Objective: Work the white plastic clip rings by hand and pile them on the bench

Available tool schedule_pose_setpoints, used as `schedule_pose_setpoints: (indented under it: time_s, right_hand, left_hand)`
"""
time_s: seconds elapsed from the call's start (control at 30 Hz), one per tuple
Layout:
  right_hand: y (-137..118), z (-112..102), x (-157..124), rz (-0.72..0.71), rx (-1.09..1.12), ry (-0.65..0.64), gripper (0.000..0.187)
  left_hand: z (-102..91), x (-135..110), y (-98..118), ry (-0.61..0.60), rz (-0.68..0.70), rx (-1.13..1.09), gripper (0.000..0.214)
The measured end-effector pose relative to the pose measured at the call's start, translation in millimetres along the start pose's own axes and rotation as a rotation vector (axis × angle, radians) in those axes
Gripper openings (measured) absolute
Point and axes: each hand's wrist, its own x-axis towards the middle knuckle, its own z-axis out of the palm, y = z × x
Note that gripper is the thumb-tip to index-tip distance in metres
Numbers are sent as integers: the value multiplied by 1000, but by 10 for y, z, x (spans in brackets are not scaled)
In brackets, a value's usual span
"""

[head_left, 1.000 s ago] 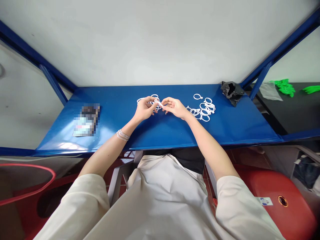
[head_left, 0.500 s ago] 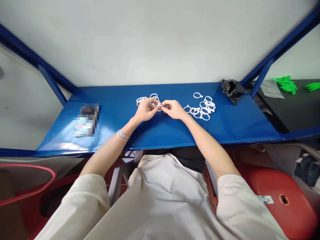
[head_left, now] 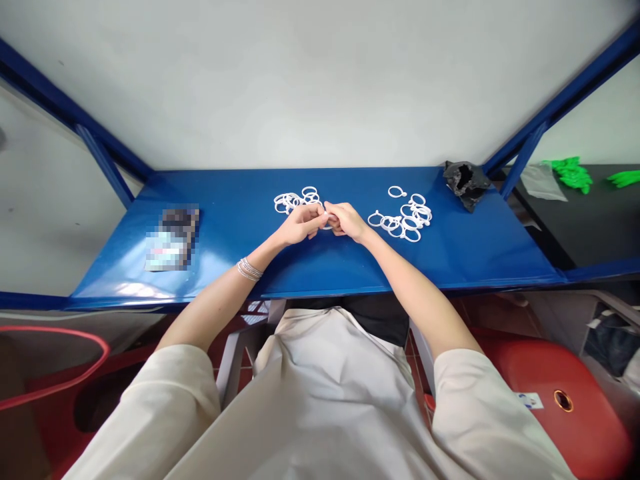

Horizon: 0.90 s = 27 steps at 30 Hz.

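My left hand (head_left: 301, 225) and my right hand (head_left: 347, 221) meet over the middle of the blue table (head_left: 225, 220). Both are closed, pinching one white ring (head_left: 327, 227) between their fingertips; most of it is covered by the fingers. Just behind my left hand lies a small pile of white rings (head_left: 287, 202). To the right of my right hand several more white rings (head_left: 411, 218), each with a small knob, are spread in a loose cluster. One single ring (head_left: 397, 192) lies apart at the back of that cluster.
A crumpled black plastic bag (head_left: 467, 185) stands at the back right corner. At the left lies a pixelated flat object (head_left: 173, 239). Blue frame bars (head_left: 107, 167) rise at both sides. Bright green items (head_left: 570, 175) rest on a dark table to the right, and a red stool (head_left: 545, 380) stands below.
My hands have come closer together, and my right hand's fingers have curled in more tightly around the ring. My left hand has moved slightly right, uncovering more of the pile behind it.
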Motion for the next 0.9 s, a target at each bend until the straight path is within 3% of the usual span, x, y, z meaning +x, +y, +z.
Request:
schedule_pose_setpoints:
  time_s: [0.17, 0.6, 0.9]
  right_hand:
    - [-13, 81, -16, -41, -56, 8, 73]
    - [-16, 128, -30, -79, 45, 4, 85]
    - [93, -58, 46, -211, -25, 53, 70]
  left_hand:
    - [19, 8, 32, -20, 29, -45, 64]
    - [5, 9, 46, -10, 62, -52, 68]
    - [-87, 24, -22, 74, 48, -79, 59]
